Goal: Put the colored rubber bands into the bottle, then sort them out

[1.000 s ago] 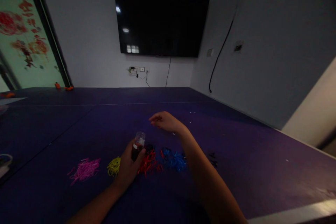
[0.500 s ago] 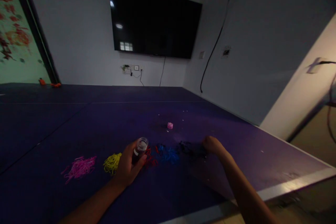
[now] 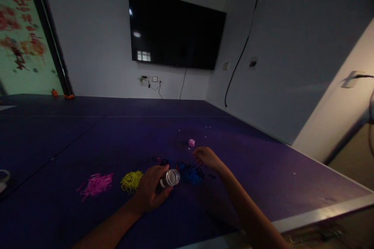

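Note:
My left hand [image 3: 150,190] is wrapped round a small clear jar [image 3: 173,177], whose round mouth is tilted toward me and to the right. What lies inside the jar is too dark to make out. My right hand [image 3: 208,158] hovers just above and behind a pile of blue rubber bands [image 3: 191,174], its fingers bent and close together. Dark bands lie among and beside the blue ones. Left of the jar are a pile of yellow rubber bands [image 3: 131,181] and a pile of pink ones [image 3: 97,185]. Bits of red show behind the jar.
A small pink object [image 3: 191,142] stands beyond my right hand, with tiny white scraps around it. The purple tabletop [image 3: 140,132] meets the wall at the back and right. A white ring-shaped item [image 3: 4,177] is at the left edge. A television [image 3: 177,29] hangs above.
My right hand has come left from the dark bands' far end to above the blue pile. Dark bands now lie closer to the blue. The jar has moved right and tipped more.

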The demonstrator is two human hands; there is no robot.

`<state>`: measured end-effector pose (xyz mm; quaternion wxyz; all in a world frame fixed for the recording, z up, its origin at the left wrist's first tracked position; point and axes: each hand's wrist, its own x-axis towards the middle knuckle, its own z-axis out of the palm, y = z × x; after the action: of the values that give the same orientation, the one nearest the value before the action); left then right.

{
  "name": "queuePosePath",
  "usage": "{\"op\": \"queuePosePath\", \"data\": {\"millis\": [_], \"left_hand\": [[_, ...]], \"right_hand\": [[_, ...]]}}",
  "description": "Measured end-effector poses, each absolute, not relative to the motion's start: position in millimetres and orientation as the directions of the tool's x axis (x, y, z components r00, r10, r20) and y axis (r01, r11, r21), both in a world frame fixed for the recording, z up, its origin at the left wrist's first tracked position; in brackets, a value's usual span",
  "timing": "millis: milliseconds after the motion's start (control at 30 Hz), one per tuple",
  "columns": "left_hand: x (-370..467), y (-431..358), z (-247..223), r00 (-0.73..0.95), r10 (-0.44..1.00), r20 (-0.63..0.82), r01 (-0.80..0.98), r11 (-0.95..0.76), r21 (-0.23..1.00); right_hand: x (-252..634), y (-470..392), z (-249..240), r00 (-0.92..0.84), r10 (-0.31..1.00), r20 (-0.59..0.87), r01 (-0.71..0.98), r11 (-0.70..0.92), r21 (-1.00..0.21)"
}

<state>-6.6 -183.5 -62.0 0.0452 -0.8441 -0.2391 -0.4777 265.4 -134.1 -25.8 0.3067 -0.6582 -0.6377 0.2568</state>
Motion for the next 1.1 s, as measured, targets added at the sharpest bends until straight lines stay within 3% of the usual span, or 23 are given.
{"op": "queuePosePath", "data": {"millis": [100, 233, 333, 433, 600, 700, 767, 867, 1000, 1100], "left_hand": [[-7, -184, -60, 0.366, 0.425, 0.828, 0.464, -0.854, 0.233], [-3, -185, -56, 0.195, 0.624, 0.757, 0.468, -0.737, 0.487], [1, -180, -53, -0.001, 0.764, 0.645, 0.403, -0.59, 0.7], [-1, -171, -48, -0.144, 0.812, 0.566, 0.33, -0.5, 0.801], [-8, -161, -45, -0.252, 0.793, 0.554, 0.33, -0.468, 0.82], [-9, -161, -46, -0.221, 0.81, 0.544, 0.346, -0.456, 0.82], [-8, -162, -48, -0.195, 0.814, 0.547, 0.361, -0.459, 0.812], [-6, -167, -49, -0.14, 0.803, 0.579, 0.387, -0.494, 0.778], [-2, -176, -50, -0.007, 0.766, 0.643, 0.427, -0.58, 0.694], [1, -181, -52, 0.097, 0.728, 0.679, 0.428, -0.646, 0.632]], "right_hand": [[298, -144, -19, 0.122, 0.977, 0.175, 0.826, -0.002, -0.564], [359, -174, -31, 0.331, 0.934, 0.137, 0.916, -0.284, -0.282], [383, -196, -43, 0.41, 0.909, 0.069, 0.885, -0.379, -0.27], [375, -202, -49, 0.372, 0.928, 0.011, 0.875, -0.347, -0.339], [314, -178, -51, 0.233, 0.971, -0.057, 0.822, -0.228, -0.522], [279, -159, -50, 0.086, 0.994, -0.06, 0.633, -0.101, -0.767], [269, -151, -46, 0.056, 0.998, -0.023, 0.551, -0.05, -0.833], [278, -147, -40, 0.141, 0.985, 0.101, 0.589, -0.001, -0.808], [304, -159, -51, 0.299, 0.888, 0.349, 0.766, -0.005, -0.643], [308, -171, -72, 0.305, 0.88, 0.364, 0.851, -0.08, -0.519]]}}
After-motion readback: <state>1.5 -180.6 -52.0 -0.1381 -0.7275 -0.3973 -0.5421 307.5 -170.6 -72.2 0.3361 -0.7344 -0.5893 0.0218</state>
